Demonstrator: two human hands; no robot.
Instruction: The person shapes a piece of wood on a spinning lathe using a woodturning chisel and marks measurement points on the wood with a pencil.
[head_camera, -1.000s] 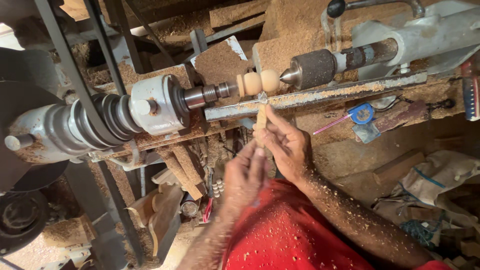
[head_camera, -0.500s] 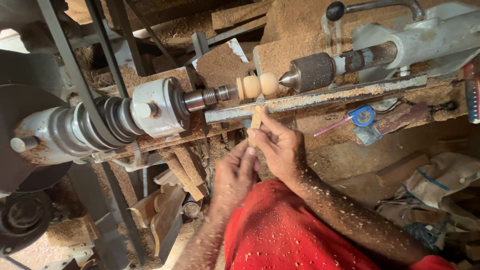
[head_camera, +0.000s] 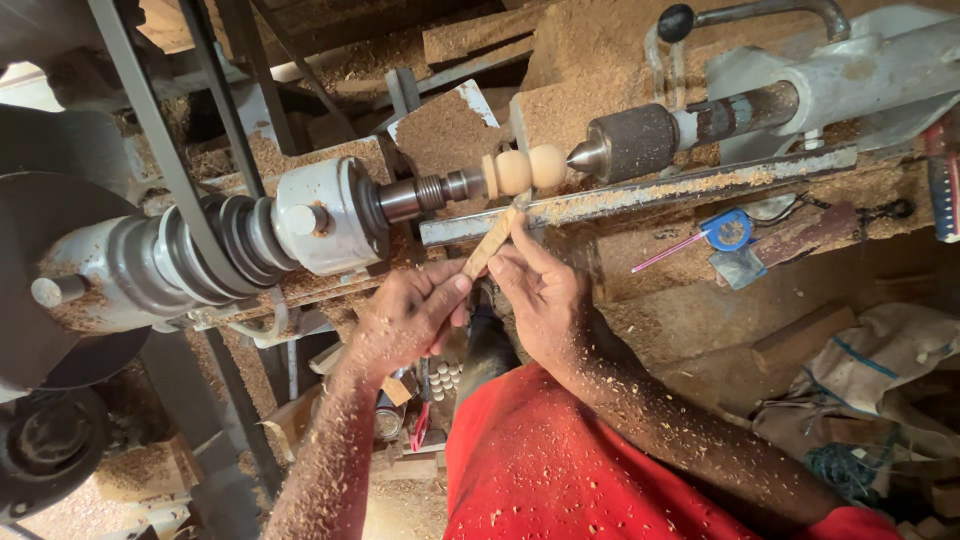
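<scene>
From the head view, my left hand (head_camera: 410, 312) and right hand (head_camera: 540, 290) are both closed around a slim wooden tool (head_camera: 493, 243), its tip angled up toward twelve o'clock against the rounded wooden workpiece (head_camera: 520, 171). That piece sits between the lathe's spindle (head_camera: 425, 192) at nine o'clock and tailstock centre (head_camera: 625, 143) at three. I brace the tool across the tool rest (head_camera: 640, 192) for steadiness.

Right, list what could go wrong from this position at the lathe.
1. Both the left hand and right hand hold the wooden stick close to the turned wooden piece; a catch could jerk fingers in.
2. The exposed drive belt and pulley sit near the left forearm.
</scene>
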